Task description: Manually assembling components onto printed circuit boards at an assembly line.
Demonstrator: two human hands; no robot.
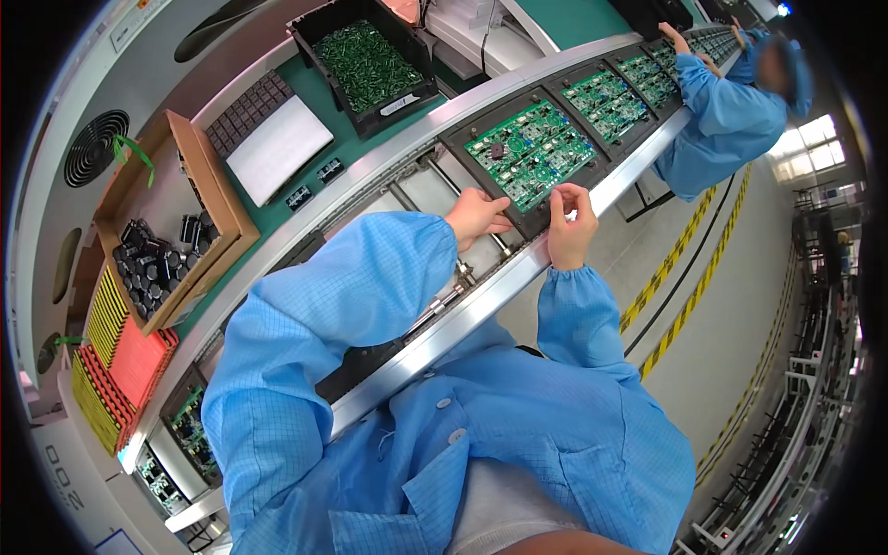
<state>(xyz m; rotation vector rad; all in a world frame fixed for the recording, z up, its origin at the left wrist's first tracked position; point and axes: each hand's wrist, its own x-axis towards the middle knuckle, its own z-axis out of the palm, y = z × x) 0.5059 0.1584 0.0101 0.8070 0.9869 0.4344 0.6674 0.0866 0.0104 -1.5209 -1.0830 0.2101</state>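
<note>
Circuit-board panel (546, 153) lay in a black carrier frame (462, 157) on the conveyor (638, 161), its near corner between the hands. It extended up and right from the left hand (475, 219), and up and left from the right hand (571, 231), both similarly close. Each hand was narrowed at the fingertips; whether either held a part could not be told. Outline: nearly square, no clear long axis, two sides parallel to the conveyor's near edge
</note>
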